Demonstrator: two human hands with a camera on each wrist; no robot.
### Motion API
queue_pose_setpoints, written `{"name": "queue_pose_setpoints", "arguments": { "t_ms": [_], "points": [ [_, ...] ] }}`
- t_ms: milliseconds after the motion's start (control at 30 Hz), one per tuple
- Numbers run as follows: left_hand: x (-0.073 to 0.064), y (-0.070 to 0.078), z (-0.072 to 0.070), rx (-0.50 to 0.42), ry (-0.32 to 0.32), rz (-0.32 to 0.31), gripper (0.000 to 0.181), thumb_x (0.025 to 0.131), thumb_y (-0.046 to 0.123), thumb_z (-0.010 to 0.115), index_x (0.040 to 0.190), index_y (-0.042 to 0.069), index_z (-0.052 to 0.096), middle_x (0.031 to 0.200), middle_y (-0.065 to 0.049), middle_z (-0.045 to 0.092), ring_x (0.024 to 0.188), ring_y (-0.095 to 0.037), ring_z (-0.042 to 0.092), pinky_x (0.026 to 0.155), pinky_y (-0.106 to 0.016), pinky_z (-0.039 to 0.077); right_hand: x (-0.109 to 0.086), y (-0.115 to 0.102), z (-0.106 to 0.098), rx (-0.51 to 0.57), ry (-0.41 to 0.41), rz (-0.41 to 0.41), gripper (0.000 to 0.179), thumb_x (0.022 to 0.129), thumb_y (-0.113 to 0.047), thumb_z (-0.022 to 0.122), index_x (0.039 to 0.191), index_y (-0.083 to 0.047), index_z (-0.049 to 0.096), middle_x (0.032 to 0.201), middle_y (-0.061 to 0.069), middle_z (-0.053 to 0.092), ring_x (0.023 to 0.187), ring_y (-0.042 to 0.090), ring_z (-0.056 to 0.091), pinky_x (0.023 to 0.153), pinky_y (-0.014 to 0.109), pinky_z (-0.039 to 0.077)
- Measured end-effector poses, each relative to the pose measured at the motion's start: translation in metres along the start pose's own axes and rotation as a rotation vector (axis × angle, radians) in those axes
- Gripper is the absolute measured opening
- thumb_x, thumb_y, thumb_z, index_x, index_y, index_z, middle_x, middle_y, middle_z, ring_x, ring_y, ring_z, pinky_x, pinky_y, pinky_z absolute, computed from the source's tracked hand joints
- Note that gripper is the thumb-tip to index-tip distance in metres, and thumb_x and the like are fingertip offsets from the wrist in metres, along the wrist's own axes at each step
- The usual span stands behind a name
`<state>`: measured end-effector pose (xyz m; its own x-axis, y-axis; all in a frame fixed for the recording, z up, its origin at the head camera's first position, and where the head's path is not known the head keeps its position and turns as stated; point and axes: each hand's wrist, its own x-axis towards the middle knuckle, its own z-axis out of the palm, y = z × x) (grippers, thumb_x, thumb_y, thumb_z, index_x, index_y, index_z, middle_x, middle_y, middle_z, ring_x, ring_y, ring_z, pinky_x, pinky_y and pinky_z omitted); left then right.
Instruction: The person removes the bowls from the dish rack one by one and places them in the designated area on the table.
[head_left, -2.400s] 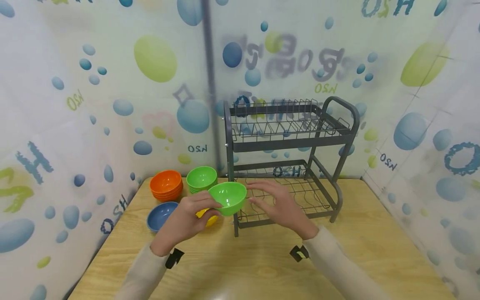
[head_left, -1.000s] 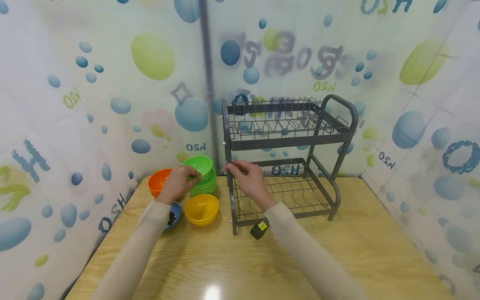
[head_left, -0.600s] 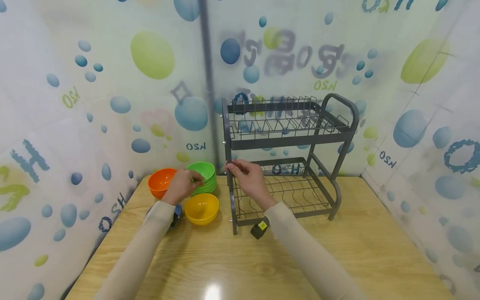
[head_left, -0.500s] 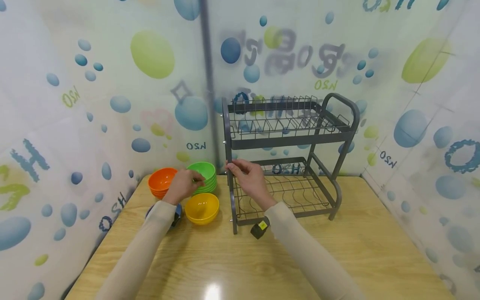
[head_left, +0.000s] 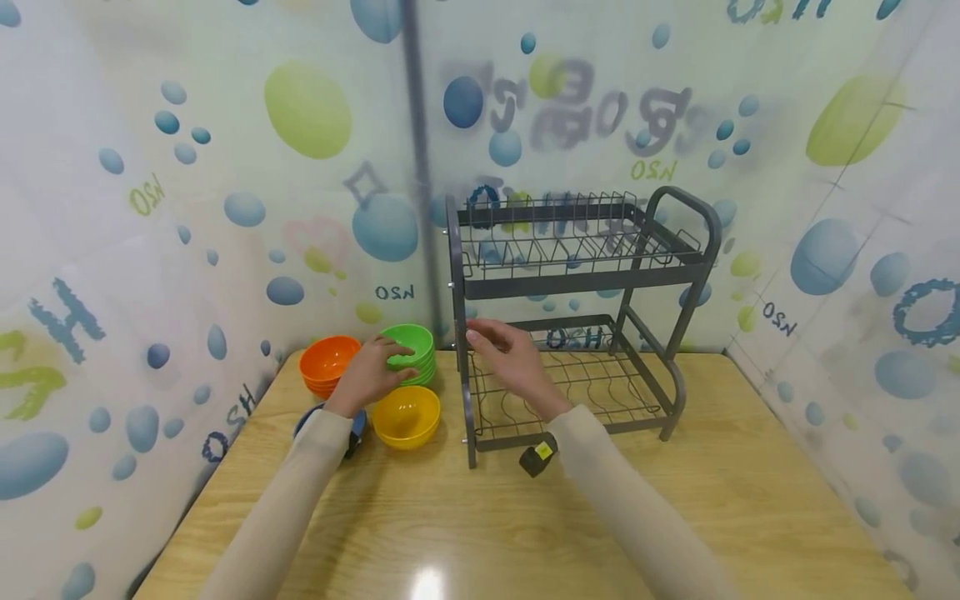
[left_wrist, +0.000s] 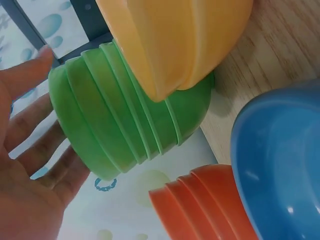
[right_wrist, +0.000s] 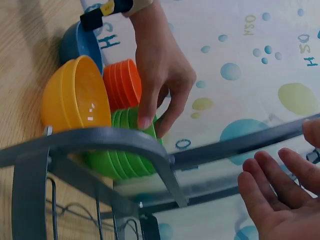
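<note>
A stack of green bowls (head_left: 425, 360) stands at the back left of the table. My left hand (head_left: 372, 375) is at its near left side, fingers spread loosely. In the left wrist view, the thumb lies by the top rim of the green stack (left_wrist: 125, 112) and the other fingers reach behind it, none curled round a bowl. My right hand (head_left: 519, 365) hovers by the dish rack's left post, holding nothing; in the right wrist view its fingers (right_wrist: 265, 195) are loosely bent. Yellow bowls (head_left: 407, 419) sit nested just in front of the green ones.
Orange bowls (head_left: 324, 364) are stacked left of the green ones. A blue bowl (left_wrist: 280, 165) is partly hidden under my left forearm in the head view. The two-tier dark dish rack (head_left: 585, 286) stands to the right, against a patterned curtain (head_left: 307, 108).
The green bowl, earlier held in front of me, was carried back and lowered onto the green stack. Since then my left fingers have loosened from it, and the right hand has shifted slightly right.
</note>
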<state>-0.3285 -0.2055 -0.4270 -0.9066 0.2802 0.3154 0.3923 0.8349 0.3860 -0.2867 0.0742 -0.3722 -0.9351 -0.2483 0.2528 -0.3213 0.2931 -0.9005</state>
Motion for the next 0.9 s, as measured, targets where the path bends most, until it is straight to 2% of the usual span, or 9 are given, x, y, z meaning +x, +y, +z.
{"name": "queue_pose_setpoints", "arguments": {
  "t_ms": [233,400,500,667,767,900],
  "points": [
    [-0.011,0.007,-0.007,0.003,0.005,-0.042,0.065,0.091,0.045,0.076,0.144,0.011,0.058,0.152,-0.018,0.049,0.141,-0.038,0.042,0.113,-0.062,0.043,-0.011,0.011,-0.028,-0.011,-0.038,-0.037,0.044,0.103,-0.045,0.06,0.144,-0.028,0.057,0.143,-0.001,0.062,0.132,0.02,0.059,0.114,0.043,0.048],
    [-0.019,0.01,-0.01,0.022,0.033,-0.056,0.079,0.091,0.057,0.071,0.153,0.015,0.046,0.16,-0.016,0.039,0.152,-0.039,0.027,0.118,-0.066,0.034,-0.026,0.019,-0.051,-0.046,-0.057,-0.044,0.05,0.102,-0.045,0.061,0.149,-0.031,0.051,0.151,0.002,0.053,0.14,0.029,0.053,0.112,0.052,0.048],
    [-0.022,0.011,-0.011,0.042,0.054,-0.047,0.083,0.091,0.062,0.068,0.156,0.016,0.041,0.163,-0.015,0.034,0.156,-0.04,0.018,0.121,-0.067,0.029,-0.037,0.026,-0.066,-0.142,-0.03,-0.06,0.054,0.101,-0.048,0.061,0.152,-0.034,0.047,0.156,0.003,0.049,0.144,0.032,0.048,0.114,0.056,0.045],
    [-0.031,0.012,-0.013,0.086,0.11,-0.035,0.09,0.09,0.067,0.065,0.159,0.018,0.035,0.166,-0.017,0.028,0.157,-0.041,0.014,0.122,-0.068,0.025,-0.049,0.038,-0.089,-0.348,0.032,-0.117,0.062,0.101,-0.046,0.063,0.156,-0.024,0.043,0.162,0.009,0.042,0.15,0.035,0.039,0.12,0.061,0.035],
    [-0.042,0.011,-0.012,0.098,0.153,-0.015,0.093,0.089,0.066,0.067,0.161,0.019,0.031,0.168,-0.016,0.027,0.158,-0.041,0.013,0.122,-0.068,0.023,-0.06,0.045,-0.103,-0.449,0.066,-0.122,0.066,0.099,-0.048,0.064,0.157,-0.025,0.041,0.166,0.011,0.036,0.152,0.039,0.033,0.118,0.069,0.03],
    [-0.064,0.009,-0.006,0.113,0.167,-0.013,0.097,0.089,0.065,0.068,0.164,0.02,0.024,0.17,-0.014,0.022,0.159,-0.042,0.009,0.124,-0.068,0.019,-0.075,0.055,-0.119,-0.541,0.11,-0.115,0.07,0.097,-0.05,0.066,0.158,-0.027,0.04,0.168,0.01,0.031,0.153,0.042,0.029,0.116,0.074,0.028]
  ]
}}
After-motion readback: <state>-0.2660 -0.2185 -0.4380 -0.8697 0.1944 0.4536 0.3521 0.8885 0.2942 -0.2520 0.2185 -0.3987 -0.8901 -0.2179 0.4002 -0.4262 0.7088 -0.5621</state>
